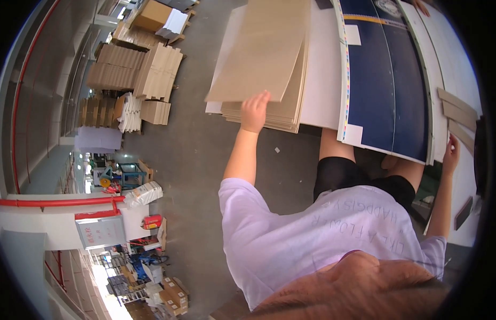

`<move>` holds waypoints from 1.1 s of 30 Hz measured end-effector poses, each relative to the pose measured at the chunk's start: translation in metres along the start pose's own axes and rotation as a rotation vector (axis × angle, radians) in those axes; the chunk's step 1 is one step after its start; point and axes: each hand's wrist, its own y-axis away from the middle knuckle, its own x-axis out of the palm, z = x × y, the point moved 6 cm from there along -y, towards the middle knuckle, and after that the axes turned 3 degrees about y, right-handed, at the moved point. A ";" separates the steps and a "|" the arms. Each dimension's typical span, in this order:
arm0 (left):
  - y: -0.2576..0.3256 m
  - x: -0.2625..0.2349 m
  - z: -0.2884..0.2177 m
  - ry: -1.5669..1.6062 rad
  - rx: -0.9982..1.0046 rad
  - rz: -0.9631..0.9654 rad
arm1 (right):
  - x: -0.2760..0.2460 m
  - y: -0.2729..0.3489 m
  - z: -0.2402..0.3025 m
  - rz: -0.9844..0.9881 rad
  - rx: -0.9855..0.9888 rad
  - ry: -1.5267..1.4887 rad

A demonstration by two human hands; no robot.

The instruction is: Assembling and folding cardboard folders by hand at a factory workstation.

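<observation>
My left hand (254,112) is closed on the near edge of a tan cardboard sheet (258,50), fingers on top. That sheet is lifted at an angle above a stack of similar cardboard sheets (290,118). In front of me lies a large dark blue printed sheet (384,80) with white margins and a coloured strip along its left edge. At the far right, my right hand (451,154) has its fingers drawn together beside the end of a narrow cardboard strip (462,134). Whether it grips that strip is hard to make out.
More narrow cardboard strips (457,101) lie on the white table (445,58) to the right, with a dark phone-like object (464,213) nearer me. Another person's hand (421,6) shows at the far right corner. Piles of cardboard (117,66) stand across the grey floor (197,160) to the left.
</observation>
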 end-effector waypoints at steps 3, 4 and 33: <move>-0.067 -0.054 0.023 0.016 -0.049 -0.254 | 0.033 -0.035 0.193 0.173 -0.262 -0.067; -0.089 -0.073 0.033 0.046 -0.092 -0.265 | 0.056 -0.043 0.273 0.256 -0.389 -0.102; -0.201 -0.118 0.069 0.022 0.022 0.152 | 0.273 -0.068 0.730 0.412 -1.167 0.313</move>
